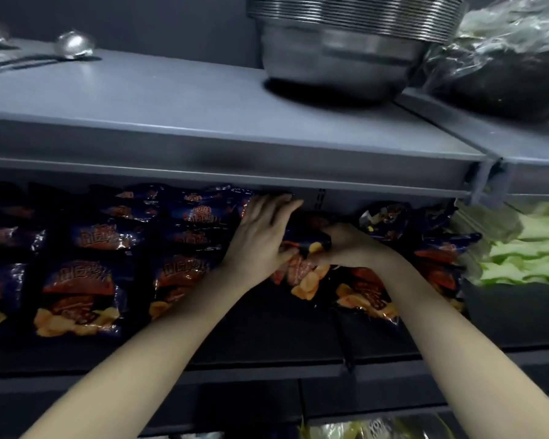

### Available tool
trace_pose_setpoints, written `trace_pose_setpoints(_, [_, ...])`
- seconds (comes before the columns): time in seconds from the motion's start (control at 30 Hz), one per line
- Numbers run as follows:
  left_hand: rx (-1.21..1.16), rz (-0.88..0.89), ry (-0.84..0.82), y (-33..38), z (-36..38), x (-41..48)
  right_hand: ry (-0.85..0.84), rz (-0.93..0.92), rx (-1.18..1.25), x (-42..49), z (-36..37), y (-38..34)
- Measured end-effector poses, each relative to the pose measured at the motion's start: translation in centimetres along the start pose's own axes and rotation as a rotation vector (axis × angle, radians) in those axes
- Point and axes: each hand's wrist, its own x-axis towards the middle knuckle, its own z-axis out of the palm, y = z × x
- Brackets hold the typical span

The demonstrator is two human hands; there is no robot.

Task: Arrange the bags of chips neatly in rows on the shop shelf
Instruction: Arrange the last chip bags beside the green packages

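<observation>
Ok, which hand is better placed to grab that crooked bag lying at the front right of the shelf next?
Right, probably. The right hand sits just behind the crooked bag, though it must first release the blue bag it pinches. The left hand lies flat farther left.

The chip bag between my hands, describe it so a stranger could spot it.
Find the stack of steel bowls on the upper grey shelf; the chip bag lies one level down, beneath them. Unlike the flat rows to its left, it sits crumpled between the left hand and right hand.
</observation>
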Motion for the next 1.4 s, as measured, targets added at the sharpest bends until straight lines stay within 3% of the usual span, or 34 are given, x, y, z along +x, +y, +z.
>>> trace_pose_setpoints(0.1, [-0.407, -0.424, 0.282, 0.8, 0.1, -1.7, 0.123, 0.005, 0.250, -0.8, -1.0, 0.6])
trace_pose_setpoints(0.17, [-0.708, -0.674, 0.221, 1.6, 0.3, -2.3, 0.216, 0.003, 0.633, -1.5, -0.7, 0.5])
trace_pose_setpoints(0.23, [-0.948, -0.786, 0.090, 2.3, 0.4, -2.6, 0.204, 0.047, 0.977, -2.0, 0.6, 0.3])
trace_pose_setpoints(0.3, [-1.035, -0.804, 0.012, 2.8, 0.3, -2.7, 0.139, 0.041, 0.989, -2.1, 2.3, 0.3])
trace_pose_setpoints(0.37, [-1.022, -0.752, -0.040, 2.8, 0.1, -2.8, 0.132, 0.026, 0.919, -2.2, 3.6, 0.2])
trace_pose_setpoints(0.5, [-0.929, -0.723, -0.140, 2.4, 0.1, -3.2, 0.282, 0.016, 0.942, -1.7, 4.2, 1.1])
trace_pose_setpoints(0.7, [-0.880, -0.840, 0.099, 3.6, 3.3, -6.4, 0.554, 0.136, 0.992, 1.9, 5.0, 2.0])
trace_pose_setpoints(0.93, [-0.244, -0.425, -0.280, 3.3, 6.8, -10.9, 0.386, 0.141, 0.893, 5.0, 9.1, 0.7])
trace_pose_setpoints(1.13, [-0.132, -0.372, -0.315, 3.1, 7.5, -10.8, 0.384, 0.221, 0.743, 6.1, 11.0, 0.1])
trace_pose_setpoints(1.4, [-0.146, -0.362, -0.426, 2.8, 7.6, -10.7, 0.678, 0.170, 0.476, 3.8, 10.3, 0.4])
